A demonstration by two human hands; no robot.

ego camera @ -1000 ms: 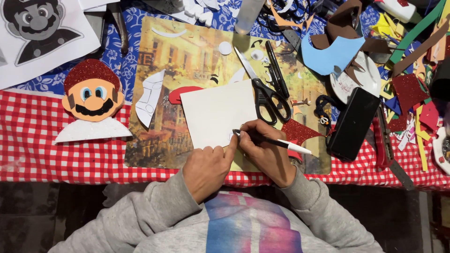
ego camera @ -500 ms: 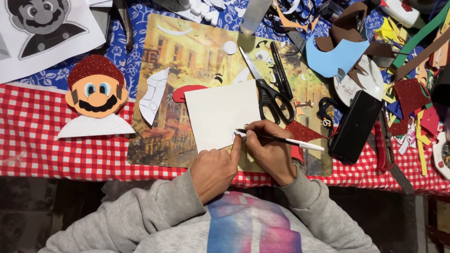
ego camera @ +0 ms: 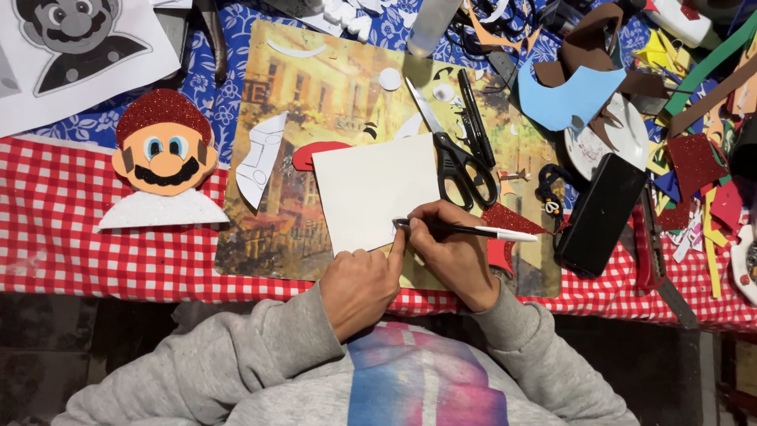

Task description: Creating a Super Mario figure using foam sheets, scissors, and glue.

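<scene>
On the picture mat [ego camera: 331, 87] that covered the middle of the table, a white sheet of craft foam [ego camera: 374, 189] lay slightly tilted, and everything else is placed from that sheet. At its lower right corner, the person's right hand [ego camera: 453, 252] was closed around a black and white pen [ego camera: 473, 231], its tip touching the sheet's edge. The left hand [ego camera: 359, 288] rested curled just below the sheet, its index finger stretched up to pin that same corner, holding nothing. Compared with a second earlier, both hands had slid from the sheet's right edge down toward its lower corner, which suggested a line being traced along the edge. Black scissors [ego camera: 457, 154] lay just right of the sheet, a black case [ego camera: 601, 213] further right, and a foam character face [ego camera: 164, 154] well to the left.
</scene>
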